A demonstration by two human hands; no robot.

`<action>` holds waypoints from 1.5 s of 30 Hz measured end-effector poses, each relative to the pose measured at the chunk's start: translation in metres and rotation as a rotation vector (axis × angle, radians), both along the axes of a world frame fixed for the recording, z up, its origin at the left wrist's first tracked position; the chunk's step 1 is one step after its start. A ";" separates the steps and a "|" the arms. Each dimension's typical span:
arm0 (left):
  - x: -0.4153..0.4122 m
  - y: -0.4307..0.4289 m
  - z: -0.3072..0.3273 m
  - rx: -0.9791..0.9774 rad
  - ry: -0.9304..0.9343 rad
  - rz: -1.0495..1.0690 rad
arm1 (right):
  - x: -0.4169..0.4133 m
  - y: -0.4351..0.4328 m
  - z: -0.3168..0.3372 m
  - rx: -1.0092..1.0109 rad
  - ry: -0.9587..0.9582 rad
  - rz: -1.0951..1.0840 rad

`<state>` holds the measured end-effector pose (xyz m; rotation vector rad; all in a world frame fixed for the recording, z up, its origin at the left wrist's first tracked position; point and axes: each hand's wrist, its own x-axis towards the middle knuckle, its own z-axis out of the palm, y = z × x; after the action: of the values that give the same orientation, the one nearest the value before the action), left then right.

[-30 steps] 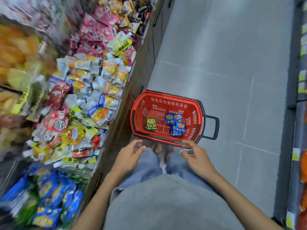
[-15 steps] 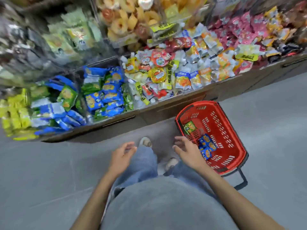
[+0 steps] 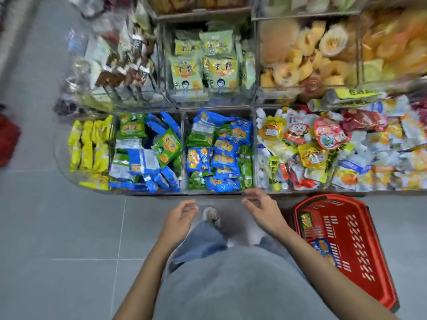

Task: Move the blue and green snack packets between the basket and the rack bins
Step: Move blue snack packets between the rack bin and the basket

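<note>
A red basket (image 3: 379, 257) stands on the floor at my right. In it lie a green snack packet (image 3: 306, 220) near its far left corner and blue snack packets (image 3: 323, 247) partly hidden by my right forearm. Straight ahead, two clear rack bins hold mixed blue and green packets: the left bin (image 3: 147, 153) and the right bin (image 3: 218, 153). My left hand (image 3: 180, 218) hovers empty, fingers loosely curled, below the bins. My right hand (image 3: 263, 209) is empty with relaxed fingers, close to the front edge of the right bin.
Yellow packets (image 3: 90, 146) fill the bin at the far left. A bin of mixed red, yellow and white packets (image 3: 323, 148) lies to the right, above the basket. Upper shelves hold pale green bags (image 3: 205, 58) and buns (image 3: 300, 54). Grey tiled floor (image 3: 57, 227) spreads left.
My view has swung from the aisle and basket to face the rack; the basket now sits at my right. Both hands have lifted from my knees toward the bins, still empty.
</note>
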<state>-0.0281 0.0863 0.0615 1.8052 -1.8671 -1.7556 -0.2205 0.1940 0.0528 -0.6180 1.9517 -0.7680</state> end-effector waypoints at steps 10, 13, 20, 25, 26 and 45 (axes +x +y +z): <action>-0.049 -0.106 -0.010 0.009 -0.058 -0.244 | -0.025 -0.117 -0.060 0.181 -0.082 -0.343; -0.063 -0.120 -0.026 0.031 -0.078 -0.217 | -0.046 -0.147 -0.086 0.235 -0.104 -0.415; -0.083 -0.123 -0.056 0.078 -0.107 -0.117 | -0.067 -0.187 -0.127 0.340 -0.195 -0.521; -0.088 -0.121 -0.050 0.085 -0.092 -0.094 | -0.066 -0.188 -0.127 0.314 -0.331 -0.656; -0.089 -0.121 -0.047 0.074 -0.081 -0.088 | -0.066 -0.187 -0.123 0.296 -0.344 -0.680; -0.094 -0.125 0.013 -0.047 0.145 -0.121 | -0.032 -0.144 0.018 -0.209 -0.467 -0.295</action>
<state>-0.1225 -0.0387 0.0747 1.5342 -1.9785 -1.8089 -0.2524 0.0504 0.0710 -0.2378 1.5545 -1.1941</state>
